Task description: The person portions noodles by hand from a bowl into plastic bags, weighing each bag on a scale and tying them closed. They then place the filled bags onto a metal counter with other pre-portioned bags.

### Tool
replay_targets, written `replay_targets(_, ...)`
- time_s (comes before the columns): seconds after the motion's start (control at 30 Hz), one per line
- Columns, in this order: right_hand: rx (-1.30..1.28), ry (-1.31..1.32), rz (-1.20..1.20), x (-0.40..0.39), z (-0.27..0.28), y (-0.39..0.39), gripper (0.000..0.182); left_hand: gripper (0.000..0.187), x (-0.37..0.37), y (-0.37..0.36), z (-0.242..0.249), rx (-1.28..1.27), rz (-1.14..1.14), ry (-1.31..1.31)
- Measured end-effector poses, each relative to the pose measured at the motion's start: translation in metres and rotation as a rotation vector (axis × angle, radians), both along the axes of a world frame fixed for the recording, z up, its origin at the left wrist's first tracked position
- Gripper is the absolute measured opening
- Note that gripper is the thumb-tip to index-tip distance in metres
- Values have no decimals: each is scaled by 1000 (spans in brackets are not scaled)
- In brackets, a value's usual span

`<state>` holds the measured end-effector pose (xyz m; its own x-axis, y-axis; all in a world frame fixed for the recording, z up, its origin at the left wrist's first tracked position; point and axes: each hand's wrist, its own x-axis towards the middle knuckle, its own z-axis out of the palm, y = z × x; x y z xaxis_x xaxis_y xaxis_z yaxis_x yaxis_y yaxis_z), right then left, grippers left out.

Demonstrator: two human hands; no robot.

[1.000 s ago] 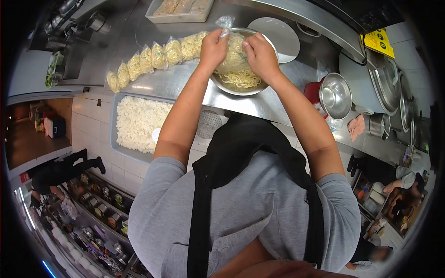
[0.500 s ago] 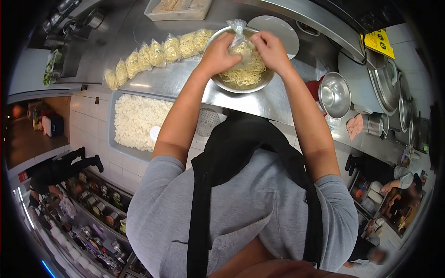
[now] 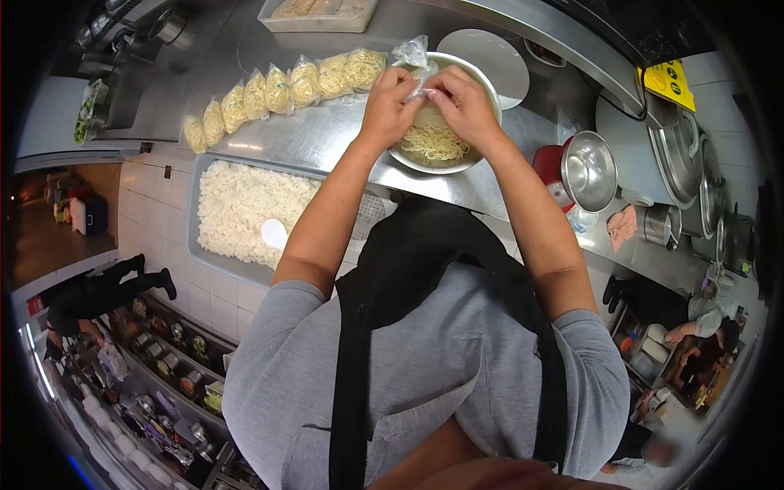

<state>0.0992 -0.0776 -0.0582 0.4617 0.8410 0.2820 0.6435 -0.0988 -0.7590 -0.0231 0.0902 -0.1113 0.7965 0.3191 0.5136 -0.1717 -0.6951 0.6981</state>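
Note:
Both hands meet over a steel bowl (image 3: pixel 487 91) that holds loose yellow noodles (image 3: pixel 434 143). My left hand (image 3: pixel 389 106) pinches one side of a clear plastic bag (image 3: pixel 413 52). From the other side my right hand (image 3: pixel 462 100) grips the same bag, fingertips close to those of the left. The bag's bunched top sticks up past the hands. What is inside its lower part is hidden behind my fingers. Left of the bowl, several bagged noodle portions (image 3: pixel 305 84) stand in a row on the steel counter (image 3: pixel 327 131).
A grey tub (image 3: pixel 194 220) of white rice with a white paddle (image 3: pixel 274 234) sits below the counter edge. Behind the bowl lies a round white lid (image 3: pixel 490 61). To the right are a steel mixing bowl (image 3: pixel 590 171) and a large pot (image 3: pixel 645 147). Other people work farther off.
My hands have come closer together on the bag, above the bowl. Fewer noodles show in the bowl, and the bag's top has tilted left. The view has shifted slightly.

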Motion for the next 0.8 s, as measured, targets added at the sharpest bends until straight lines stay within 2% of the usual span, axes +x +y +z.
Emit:
replay_targets(0.07,126,-84,-96,1,-17,-9,55,22,5,-6,-9,-39,39,-53)
replay_targets(0.1,125,-86,-92,-1,-22,-12,55,17,7,-8,-8,-67,80,-101)
replay_targets(0.13,-61,-133,-162,-6,-29,-16,73,17,8,-12,-6,-66,81,-100)
replay_targets(0.17,-246,-179,-236,-9,-35,-20,91,16,11,-17,-4,-259,62,-94)
replay_targets(0.2,-324,-138,-276,-15,-35,-18,99,16,14,-19,-3,-451,40,-87)
replay_targets(0.23,-322,-136,-285,-15,-33,-16,99,16,16,-19,-1,-448,31,-85)
replay_targets(0.3,-279,99,-294,-9,-27,-15,91,17,22,-18,2,-593,-28,-102)
replay_targets(0.33,-277,105,-305,-6,-24,-17,91,17,24,-15,3,-592,-38,-94)
replay_targets(0.4,-245,27,-290,0,-20,-22,81,22,26,-5,4,-1175,6,-20)
replay_targets(0.43,-246,28,-293,1,-21,-25,81,22,25,-1,5,-1176,3,-17)
replay_targets(0.5,-154,-102,-303,5,-19,-29,70,29,24,7,9,-1384,-128,-127)
replay_targets(0.63,-12,-167,-307,3,-13,-41,64,24,26,22,11,-1443,-36,-205)
replay_targets(0.73,-50,-31,-328,0,-15,-52,59,21,22,33,18,-1375,-39,-110)
replay_targets(0.8,-63,-203,-238,-2,-21,-54,56,21,18,36,19,-1300,-32,-67)
